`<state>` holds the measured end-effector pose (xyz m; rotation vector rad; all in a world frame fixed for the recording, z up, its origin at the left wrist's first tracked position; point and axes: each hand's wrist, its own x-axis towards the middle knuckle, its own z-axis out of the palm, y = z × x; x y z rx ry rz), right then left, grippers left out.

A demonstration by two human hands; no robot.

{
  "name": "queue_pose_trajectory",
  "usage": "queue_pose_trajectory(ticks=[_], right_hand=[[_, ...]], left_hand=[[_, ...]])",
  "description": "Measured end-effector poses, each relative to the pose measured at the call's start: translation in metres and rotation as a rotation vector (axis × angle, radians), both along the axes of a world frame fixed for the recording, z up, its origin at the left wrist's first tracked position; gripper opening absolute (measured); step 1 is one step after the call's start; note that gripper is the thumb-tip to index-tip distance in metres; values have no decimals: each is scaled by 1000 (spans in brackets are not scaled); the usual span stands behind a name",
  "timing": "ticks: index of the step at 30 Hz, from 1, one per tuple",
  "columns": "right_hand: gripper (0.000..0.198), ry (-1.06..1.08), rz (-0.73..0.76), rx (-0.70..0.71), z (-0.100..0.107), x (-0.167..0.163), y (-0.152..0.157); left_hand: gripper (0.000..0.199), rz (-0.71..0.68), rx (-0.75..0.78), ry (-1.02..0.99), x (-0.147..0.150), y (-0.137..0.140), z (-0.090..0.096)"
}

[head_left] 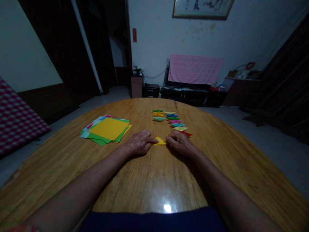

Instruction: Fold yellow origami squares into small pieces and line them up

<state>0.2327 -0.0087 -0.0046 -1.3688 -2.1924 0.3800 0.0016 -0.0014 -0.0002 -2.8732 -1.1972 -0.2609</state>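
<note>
A folded yellow paper triangle (159, 141) lies on the wooden table between my hands, its point facing away from me. My left hand (141, 142) rests at its left corner, index finger stretched onto the paper and the other fingers curled. At the right corner, my right hand (180, 142) has its thumb and fingertips pressed together at the paper's edge. Just beyond my right hand sits a folded red paper piece (187, 133), partly hidden by it. Several small folded paper boats stand behind in two rows, among them a pale yellow one (180, 128).
A loose pile of coloured square sheets, topped by a yellow sheet (108, 128), lies left of my left hand. The round wooden table (135, 187) reaches to my lap. Past its far edge stands a low black cabinet (183, 94) below a pink cloth (195, 69).
</note>
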Motion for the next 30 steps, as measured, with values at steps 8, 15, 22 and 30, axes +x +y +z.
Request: queue_pose_trajectory(ticks=[8, 15, 22, 30], right_hand=[[21, -33, -16, 77, -7, -4, -2], [17, -65, -18, 122, -10, -7, -4], [11, -48, 30, 164, -13, -9, -6], [21, -79, 85, 212, -14, -17, -9]], left_hand=[[34, 3, -11, 7, 0, 0, 1], [36, 4, 6, 10, 0, -2, 1], [35, 1, 31, 5, -1, -1, -2], [35, 3, 27, -8, -1, -2, -1]])
